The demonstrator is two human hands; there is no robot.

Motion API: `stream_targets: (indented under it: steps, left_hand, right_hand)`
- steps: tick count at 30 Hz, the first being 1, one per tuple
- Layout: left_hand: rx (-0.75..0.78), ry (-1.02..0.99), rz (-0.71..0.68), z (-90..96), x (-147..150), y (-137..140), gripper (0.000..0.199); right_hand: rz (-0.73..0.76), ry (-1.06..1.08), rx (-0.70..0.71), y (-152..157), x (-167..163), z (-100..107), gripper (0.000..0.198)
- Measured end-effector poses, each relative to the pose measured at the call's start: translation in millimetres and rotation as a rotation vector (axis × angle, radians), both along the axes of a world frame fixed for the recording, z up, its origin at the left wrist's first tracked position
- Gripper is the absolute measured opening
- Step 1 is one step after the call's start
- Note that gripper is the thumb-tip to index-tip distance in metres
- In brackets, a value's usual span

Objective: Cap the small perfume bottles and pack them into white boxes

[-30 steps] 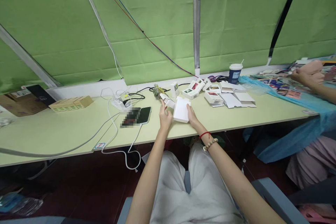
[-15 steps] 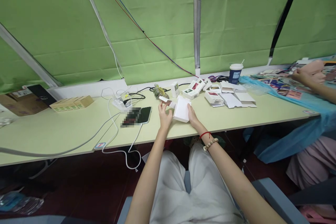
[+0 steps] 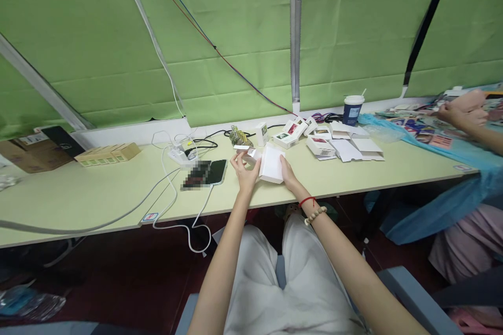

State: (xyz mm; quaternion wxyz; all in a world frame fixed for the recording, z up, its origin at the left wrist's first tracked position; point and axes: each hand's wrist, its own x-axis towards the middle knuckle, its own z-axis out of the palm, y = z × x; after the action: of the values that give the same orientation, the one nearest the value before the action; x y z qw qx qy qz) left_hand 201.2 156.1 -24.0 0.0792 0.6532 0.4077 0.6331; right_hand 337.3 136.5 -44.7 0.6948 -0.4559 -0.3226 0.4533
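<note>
A small white cardboard box (image 3: 271, 163) is held above the near edge of the table, tilted, with its end flaps turned to the left. My right hand (image 3: 288, 172) grips its right side, thumb on top. At the flap end, my left hand (image 3: 247, 170) has its thumb against the box and its bent fingers around the flap (image 3: 251, 153). What lies inside the box is hidden. Just beyond my left hand is a pile of small clear-wrapped items (image 3: 239, 137), too small to name. Next to it stands a small white printed box (image 3: 261, 134).
Several printed white boxes (image 3: 286, 139) and flat unfolded cartons (image 3: 356, 146) lie to the right, near a lidded paper cup (image 3: 351, 111). On the left are a phone (image 3: 218, 172), a power strip (image 3: 181, 155), cables and yellowish boxes (image 3: 108, 155). Another person's arm reaches in at far right.
My left hand has shifted slightly left and its fingers have moved up around the flap, which now sits at another angle. The right hand and the box have barely moved.
</note>
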Motion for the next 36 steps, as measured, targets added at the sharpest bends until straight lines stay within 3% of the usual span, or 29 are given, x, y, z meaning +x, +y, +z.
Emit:
stream_targets:
  steps: [3, 8, 13, 18, 21, 28, 36]
  left_hand:
    - [0.005, -0.015, 0.030, 1.6, 1, -2, 0.063]
    - [0.142, -0.057, 0.114, 2.4, 1, -2, 0.077]
    - [0.160, -0.047, 0.132, -0.6, 0, 1, 0.076]
    - [0.178, 0.017, 0.152, -1.6, -1, 0, 0.069]
    - [0.186, 0.107, 0.128, -1.2, -1, -1, 0.069]
    - [0.145, 0.364, 0.014, -0.4, 3, -4, 0.070]
    - [0.174, 0.429, -0.049, -0.1, 5, -7, 0.049]
  right_hand:
    - [-0.014, 0.012, 0.013, -1, -1, 1, 0.040]
    - [-0.053, -0.014, -0.019, -2, 0, 1, 0.044]
    - [-0.053, -0.017, 0.031, -7, 2, 6, 0.044]
    - [-0.163, 0.091, -0.098, -10, 6, 13, 0.052]
    - [-0.174, 0.168, -0.086, -10, 8, 14, 0.057]
    - [-0.073, 0.202, -0.068, -8, 7, 12, 0.058]
    - [0.157, 0.138, 0.052, -9, 2, 8, 0.060]
